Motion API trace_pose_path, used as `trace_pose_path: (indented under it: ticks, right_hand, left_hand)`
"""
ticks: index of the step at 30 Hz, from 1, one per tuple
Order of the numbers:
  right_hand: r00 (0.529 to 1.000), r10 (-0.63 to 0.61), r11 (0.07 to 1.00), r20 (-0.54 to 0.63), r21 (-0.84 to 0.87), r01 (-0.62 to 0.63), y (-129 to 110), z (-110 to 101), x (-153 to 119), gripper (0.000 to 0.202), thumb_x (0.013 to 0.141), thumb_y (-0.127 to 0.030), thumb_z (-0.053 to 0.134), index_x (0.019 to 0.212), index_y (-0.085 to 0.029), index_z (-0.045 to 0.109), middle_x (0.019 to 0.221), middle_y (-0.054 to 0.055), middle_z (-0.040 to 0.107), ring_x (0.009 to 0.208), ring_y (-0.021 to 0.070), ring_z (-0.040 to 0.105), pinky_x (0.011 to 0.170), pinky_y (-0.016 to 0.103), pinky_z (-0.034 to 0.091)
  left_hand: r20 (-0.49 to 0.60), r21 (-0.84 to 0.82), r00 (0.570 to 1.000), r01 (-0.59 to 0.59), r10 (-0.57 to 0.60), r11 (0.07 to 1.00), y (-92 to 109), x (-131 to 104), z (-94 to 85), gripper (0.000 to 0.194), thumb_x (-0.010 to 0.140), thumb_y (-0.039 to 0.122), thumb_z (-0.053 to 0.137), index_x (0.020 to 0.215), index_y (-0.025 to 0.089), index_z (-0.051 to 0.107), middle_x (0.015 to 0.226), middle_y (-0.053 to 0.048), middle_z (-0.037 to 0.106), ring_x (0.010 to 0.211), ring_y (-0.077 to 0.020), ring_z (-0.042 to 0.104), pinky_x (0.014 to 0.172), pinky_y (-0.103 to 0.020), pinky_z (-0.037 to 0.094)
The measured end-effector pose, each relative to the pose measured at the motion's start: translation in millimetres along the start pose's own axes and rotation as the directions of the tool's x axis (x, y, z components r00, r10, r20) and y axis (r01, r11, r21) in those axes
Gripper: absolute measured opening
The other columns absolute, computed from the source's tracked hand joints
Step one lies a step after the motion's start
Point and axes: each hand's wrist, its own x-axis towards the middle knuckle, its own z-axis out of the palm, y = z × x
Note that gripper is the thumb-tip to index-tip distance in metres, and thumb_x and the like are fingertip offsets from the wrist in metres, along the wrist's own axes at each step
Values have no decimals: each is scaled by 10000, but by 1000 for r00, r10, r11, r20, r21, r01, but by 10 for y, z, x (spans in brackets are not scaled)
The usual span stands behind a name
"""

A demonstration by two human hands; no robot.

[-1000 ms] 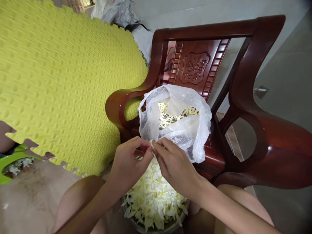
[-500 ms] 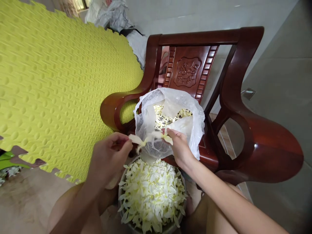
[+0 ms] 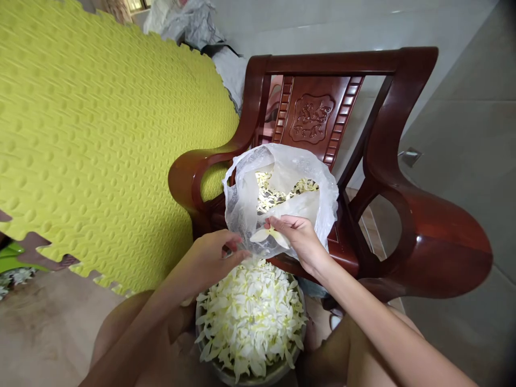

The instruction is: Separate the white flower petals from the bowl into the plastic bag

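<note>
- Pale grey wall tiles [image 3: 322,27] stand behind your work, with a tall bumpy yellow foam mat [image 3: 100,123] upright on your left.
- Facing you is a glossy red-brown wooden armchair [image 3: 447,242] with curved arms and a carved back panel [image 3: 313,119].
- On its seat you have an open, crumpled white translucent plastic bag [image 3: 328,199]; small cream-coloured flower pieces [image 3: 268,198] lie inside.
- Between your knees sits a round metal bowl [image 3: 282,372], heaped with loose white petals with yellowish middles [image 3: 253,317].
- Your right hand [image 3: 302,239] is closed in a pinch, thumb against fingers, gripping a white long-petalled flower [image 3: 264,235] in front of the bag's near side, above the bowl's far edge.
- Your left hand [image 3: 212,260] is partly open beside that flower, thumb and fingers apart; whether a scrap touches its fingertips, you cannot tell.
- At your far left, part of a bright green object [image 3: 11,259] shows near the floor [image 3: 52,333].
</note>
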Motion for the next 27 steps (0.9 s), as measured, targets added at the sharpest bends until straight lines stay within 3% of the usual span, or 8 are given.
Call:
trace_pose_path:
  ticks: [3,8,13,18,22,25,27]
  right_hand:
    - [998,10,1000,64,-15,-9,22,48,-25,263,700,-448,787,702,-186,762,766,43,733,701,157,627,664,276,460]
    - [984,-57,995,170,-70,70,29,120,-69,290,770,-490,715,765,-205,765,714,13,698,678,155,597,692,291,469]
    - [969,-66,978,239,-179,111,-1,127,-100,346,853,-501,609,802,-176,714,659,1,609,596,134,519,559,256,415]
    - [962,-141,910,234,-352,218,-19,90,-110,303,901,-399,543,731,-163,626,626,-16,532,569,115,465,517,236,335]
    - [949,-162,848,269,-454,274,-14,102,-150,274,907,-363,505,722,-175,578,645,1,568,611,146,542,558,252,400]
    - [924,-348,709,156,-601,368,-19,126,-155,125,860,-317,558,882,-193,567,746,16,614,669,180,600,610,287,461]
    - [864,-497,602,82,-685,411,-46,126,-134,119,851,-307,579,890,-212,519,734,-2,585,629,175,586,594,292,458]
  left_hand:
    - [-16,-130,1000,-18,16,991,66,9,64,343,851,435,578,1061,197,709,1007,-81,734,918,-245,674,792,-332,527]
    - [76,-397,997,17,15,918,205,24,82,360,858,447,586,1085,195,708,1049,-76,741,963,-237,681,809,-323,536]
    - [35,-436,999,44,-31,899,166,15,96,356,795,402,657,1051,161,714,943,-71,765,928,-255,697,829,-369,541]
    - [62,-438,992,126,-110,890,107,3,67,494,723,353,717,1148,125,611,806,-65,766,754,-218,696,701,-326,524]
    - [30,-399,993,118,-115,910,102,5,28,449,691,333,717,1063,117,588,641,-28,723,588,-176,634,601,-287,471]
    - [-4,-397,989,136,-150,908,86,20,23,480,647,317,743,1059,128,585,589,-6,700,528,-158,590,535,-259,421]
    - [-19,-405,985,147,-169,902,73,31,43,497,610,300,764,1052,138,602,578,4,686,512,-153,573,506,-248,389]
